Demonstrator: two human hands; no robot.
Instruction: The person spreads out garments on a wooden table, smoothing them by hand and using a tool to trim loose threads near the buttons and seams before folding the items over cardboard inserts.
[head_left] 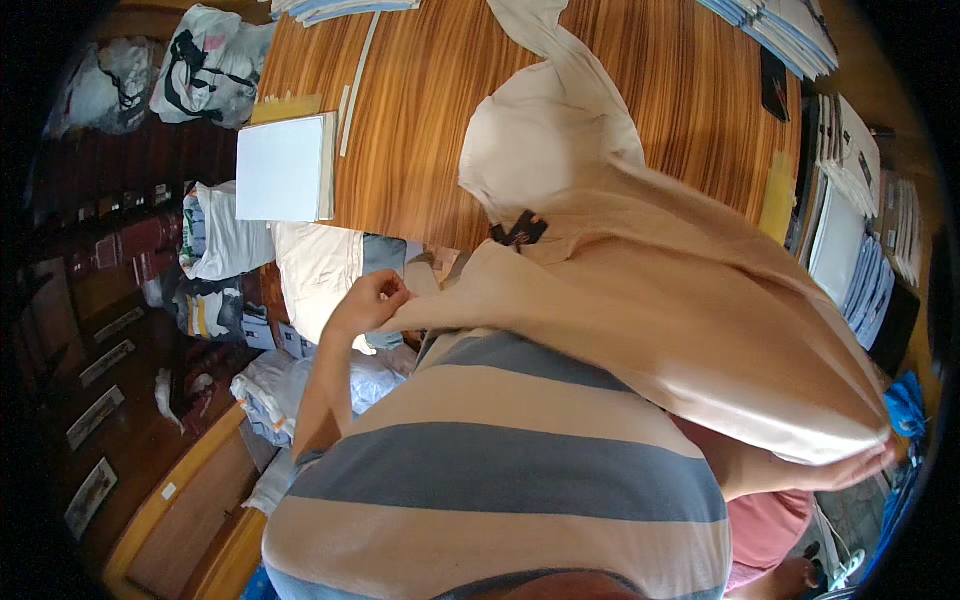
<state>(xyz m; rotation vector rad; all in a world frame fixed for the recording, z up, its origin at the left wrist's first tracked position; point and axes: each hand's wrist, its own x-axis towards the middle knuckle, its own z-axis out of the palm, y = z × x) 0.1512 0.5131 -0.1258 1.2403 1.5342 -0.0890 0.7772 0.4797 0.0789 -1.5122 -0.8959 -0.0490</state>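
A beige long-sleeved shirt (660, 300) is spread from the wooden table toward me and to the right. One sleeve trails over the tabletop to the far edge. A small black label or tag (522, 230) shows on the cloth. Left of my body, my left hand (374, 301) is closed, pinching a corner of the shirt. My right hand (850, 468), at the far right, holds the shirt's other end, with cloth covering part of the fingers. Between both hands the cloth hangs stretched in front of my striped top.
On the table (410, 110) lie a white pad or board (283, 168), a thin strip (360, 80) and a black phone-like object (774, 85). Folded shirts (780, 35) are stacked at the far right corner. More packaged shirts (865, 270) stand to the right. Plastic bags (212, 65) sit at left.
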